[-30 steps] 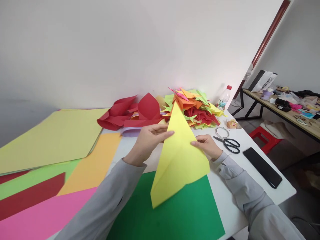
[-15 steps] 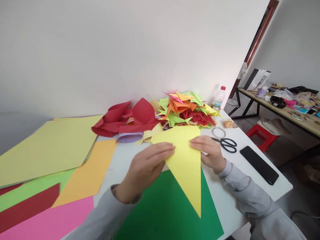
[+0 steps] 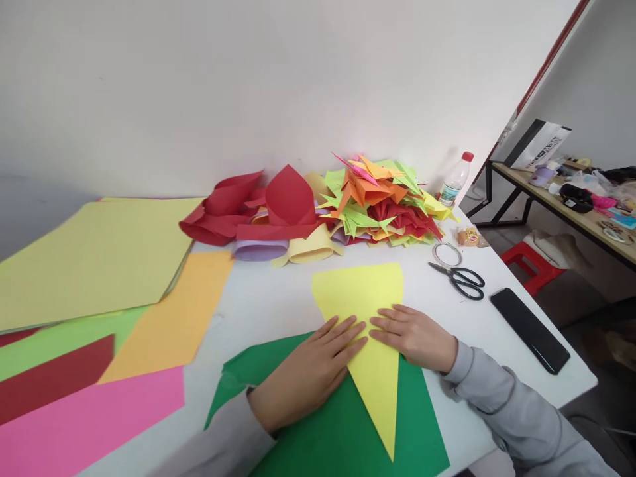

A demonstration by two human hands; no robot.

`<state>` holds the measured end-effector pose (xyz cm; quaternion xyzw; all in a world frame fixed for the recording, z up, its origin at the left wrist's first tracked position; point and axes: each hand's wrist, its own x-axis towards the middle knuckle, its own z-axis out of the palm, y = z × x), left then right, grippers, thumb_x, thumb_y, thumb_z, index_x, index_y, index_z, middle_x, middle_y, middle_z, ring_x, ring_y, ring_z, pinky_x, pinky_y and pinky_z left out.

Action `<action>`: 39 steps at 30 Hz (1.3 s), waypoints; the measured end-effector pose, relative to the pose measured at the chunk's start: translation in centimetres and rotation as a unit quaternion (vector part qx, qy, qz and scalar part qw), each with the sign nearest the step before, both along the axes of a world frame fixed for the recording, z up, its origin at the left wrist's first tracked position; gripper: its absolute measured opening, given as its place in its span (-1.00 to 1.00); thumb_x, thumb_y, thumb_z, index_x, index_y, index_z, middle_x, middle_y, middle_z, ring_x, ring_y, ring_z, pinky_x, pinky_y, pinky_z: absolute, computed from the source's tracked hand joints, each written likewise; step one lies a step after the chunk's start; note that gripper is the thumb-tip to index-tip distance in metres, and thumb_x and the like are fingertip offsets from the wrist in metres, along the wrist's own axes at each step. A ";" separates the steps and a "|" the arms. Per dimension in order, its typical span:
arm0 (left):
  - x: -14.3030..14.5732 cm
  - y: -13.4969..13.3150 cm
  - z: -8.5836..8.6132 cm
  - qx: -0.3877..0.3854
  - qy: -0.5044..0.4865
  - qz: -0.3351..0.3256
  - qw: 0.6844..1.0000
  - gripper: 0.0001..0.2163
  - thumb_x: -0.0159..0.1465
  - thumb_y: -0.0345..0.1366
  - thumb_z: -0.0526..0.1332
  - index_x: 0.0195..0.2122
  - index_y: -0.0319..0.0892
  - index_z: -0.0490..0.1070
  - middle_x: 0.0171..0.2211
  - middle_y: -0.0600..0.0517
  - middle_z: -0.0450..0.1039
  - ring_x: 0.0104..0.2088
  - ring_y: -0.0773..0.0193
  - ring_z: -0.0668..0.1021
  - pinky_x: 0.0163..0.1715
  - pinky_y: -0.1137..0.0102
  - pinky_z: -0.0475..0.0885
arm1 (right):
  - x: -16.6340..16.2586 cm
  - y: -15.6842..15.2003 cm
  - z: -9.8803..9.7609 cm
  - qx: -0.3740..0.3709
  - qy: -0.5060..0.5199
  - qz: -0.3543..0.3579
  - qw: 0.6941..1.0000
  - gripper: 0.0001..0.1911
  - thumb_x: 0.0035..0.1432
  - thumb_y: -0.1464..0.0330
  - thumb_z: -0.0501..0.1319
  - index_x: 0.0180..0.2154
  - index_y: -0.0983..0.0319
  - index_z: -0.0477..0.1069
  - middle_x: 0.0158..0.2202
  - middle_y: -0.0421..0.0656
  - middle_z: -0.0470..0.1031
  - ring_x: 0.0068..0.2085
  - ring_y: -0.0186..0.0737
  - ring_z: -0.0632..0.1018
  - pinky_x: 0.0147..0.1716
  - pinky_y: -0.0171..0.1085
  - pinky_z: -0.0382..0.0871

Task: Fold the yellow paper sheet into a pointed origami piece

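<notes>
A folded piece of yellow paper (image 3: 360,288), wide at the far end and tapering to a point toward me, lies partly over a green sheet (image 3: 328,437) on the white table. My left hand (image 3: 313,368) rests flat on the yellow paper's left side, fingers stretched out. From the right, my right hand (image 3: 415,334) lies on it too, fingers extended and slightly apart. The fingertips of both hands nearly meet at the paper's middle. Neither hand grips anything.
Scissors (image 3: 464,281), a wire ring (image 3: 447,254) and a black phone (image 3: 529,330) lie at right. Folded paper stars (image 3: 372,192), red paper shapes (image 3: 291,199) and a bottle (image 3: 456,179) stand along the wall. Large coloured sheets (image 3: 94,252) cover the left side.
The yellow paper was held up between both hands; now it lies down on the table and green sheet. My fingers have spread flat over it. The view has shifted a little.
</notes>
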<state>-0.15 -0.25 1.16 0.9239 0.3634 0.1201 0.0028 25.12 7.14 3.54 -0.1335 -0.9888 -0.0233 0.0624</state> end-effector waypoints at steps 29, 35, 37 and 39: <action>-1.0 0.1 1.1 -0.081 -0.208 0.164 0.961 -0.75 0.36 -0.22 0.07 -0.33 -0.10 0.53 -0.32 -0.01 0.49 -0.28 0.19 0.47 -0.29 0.30 0.44 | 0.8 1.3 1.0 -0.267 0.171 -0.114 0.942 -0.95 0.14 0.45 0.27 -0.32 0.22 0.53 -0.29 -0.10 0.55 -0.24 -0.20 0.49 -0.19 -0.22 0.40; -0.7 0.4 0.6 -0.098 -0.236 0.223 0.941 -0.71 0.35 -0.15 0.05 -0.39 -0.11 0.49 -0.38 0.00 0.45 -0.33 0.18 0.46 -0.32 0.27 0.43 | 0.3 1.5 0.5 -0.309 0.197 -0.192 0.911 -0.70 0.27 0.31 0.19 -0.52 0.23 0.42 -0.54 -0.20 0.43 -0.38 -0.27 0.44 -0.33 -0.32 0.33; -0.5 0.5 0.4 -0.103 -0.241 0.241 0.935 -0.71 0.35 -0.15 0.04 -0.39 -0.12 0.47 -0.37 0.00 0.45 -0.33 0.17 0.45 -0.32 0.26 0.42 | 0.0 1.2 0.5 -0.299 0.194 -0.222 0.907 -0.69 0.28 0.31 0.17 -0.53 0.23 0.38 -0.53 -0.21 0.41 -0.40 -0.29 0.43 -0.35 -0.33 0.31; -0.4 0.6 0.3 -0.106 -0.239 0.251 0.932 -0.71 0.35 -0.15 0.03 -0.40 -0.12 0.45 -0.38 0.00 0.44 -0.34 0.17 0.44 -0.32 0.25 0.41 | -0.4 0.8 0.5 -0.277 0.182 -0.253 0.909 -0.70 0.27 0.32 0.17 -0.53 0.22 0.35 -0.53 -0.23 0.40 -0.42 -0.30 0.42 -0.37 -0.34 0.28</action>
